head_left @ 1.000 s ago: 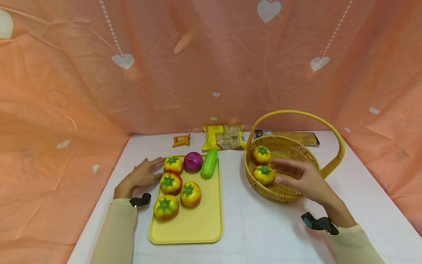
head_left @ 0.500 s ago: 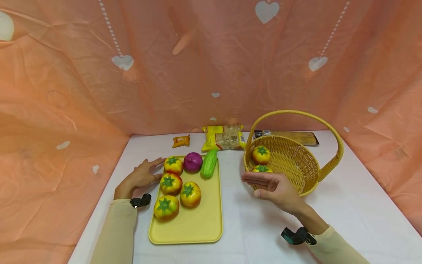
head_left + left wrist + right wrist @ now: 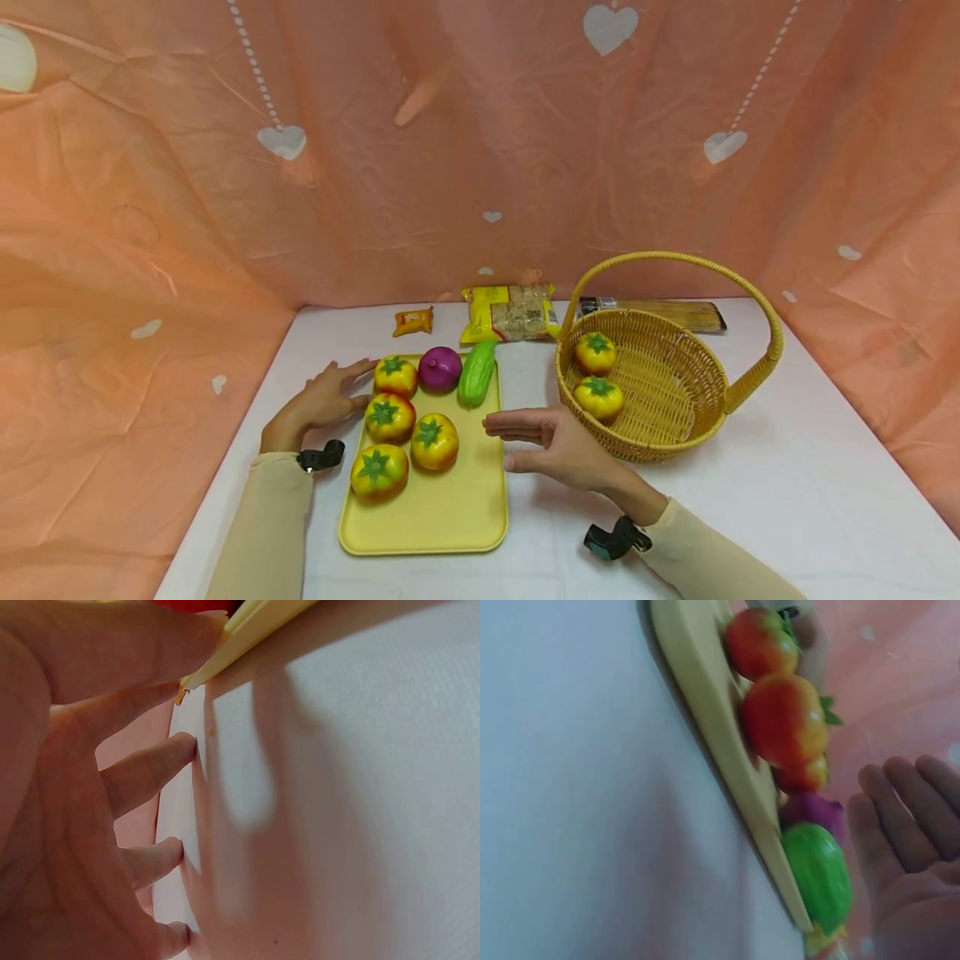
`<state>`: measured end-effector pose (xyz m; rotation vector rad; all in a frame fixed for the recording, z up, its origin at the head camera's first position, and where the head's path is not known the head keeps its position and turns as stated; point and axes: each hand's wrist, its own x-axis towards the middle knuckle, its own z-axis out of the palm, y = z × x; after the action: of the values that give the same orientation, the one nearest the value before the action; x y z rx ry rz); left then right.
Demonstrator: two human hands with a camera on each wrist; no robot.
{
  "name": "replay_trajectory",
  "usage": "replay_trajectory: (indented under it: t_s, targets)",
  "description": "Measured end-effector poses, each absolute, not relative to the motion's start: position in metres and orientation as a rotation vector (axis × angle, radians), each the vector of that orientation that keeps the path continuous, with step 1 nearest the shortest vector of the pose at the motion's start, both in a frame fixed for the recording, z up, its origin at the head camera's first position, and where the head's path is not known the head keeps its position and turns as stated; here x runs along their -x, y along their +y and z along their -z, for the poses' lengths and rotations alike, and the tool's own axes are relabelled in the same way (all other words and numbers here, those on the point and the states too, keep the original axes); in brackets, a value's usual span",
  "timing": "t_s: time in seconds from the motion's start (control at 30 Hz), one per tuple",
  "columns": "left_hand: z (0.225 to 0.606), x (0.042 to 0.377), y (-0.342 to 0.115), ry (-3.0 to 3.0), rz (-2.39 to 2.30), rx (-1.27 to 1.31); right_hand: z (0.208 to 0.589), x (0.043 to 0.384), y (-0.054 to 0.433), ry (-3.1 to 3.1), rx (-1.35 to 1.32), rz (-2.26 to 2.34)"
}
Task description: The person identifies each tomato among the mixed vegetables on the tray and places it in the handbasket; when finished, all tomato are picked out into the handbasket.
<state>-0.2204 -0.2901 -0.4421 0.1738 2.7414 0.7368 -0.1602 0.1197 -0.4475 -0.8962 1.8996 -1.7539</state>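
My left hand (image 3: 324, 402) rests at the left side of the yellow tray (image 3: 450, 521), fingers spread. In the left wrist view its thumb touches the tray's rim (image 3: 251, 634). My right hand (image 3: 562, 450) is by the tray's right edge, fingers straight and nothing held. Several yellow-red toy fruits with green star-shaped tops lie on the tray; the nearest to my right hand is the middle fruit (image 3: 435, 442). A purple toy onion (image 3: 439, 368) and a green toy cucumber (image 3: 476, 373) lie at its far end. Two more such fruits, one the front fruit (image 3: 598, 398), sit in the wicker basket (image 3: 675, 433).
The basket's tall handle (image 3: 675, 257) arches over its opening. Along the back lie a small orange packet (image 3: 413, 322), a yellow clear-fronted bag (image 3: 510, 313) and a pack of thin sticks (image 3: 675, 313). A pink curtain (image 3: 480, 150) hangs behind the white table.
My right hand has left the basket and moved left to the tray's right edge, uncovering the front fruit in the basket. The left hand has stayed in place.
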Motion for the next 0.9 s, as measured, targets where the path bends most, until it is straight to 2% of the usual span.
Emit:
replay_trajectory:
  t_s: [0.4,0.9]
  targets:
    - [0.441,0.221,-0.29,2.742,-0.749,-0.181,0.468,0.169,0.068,2.128,0.869,1.606]
    - [0.441,0.22,-0.29,2.74,-0.743,-0.174,0.472,0.179,0.04,2.287,0.937,1.549]
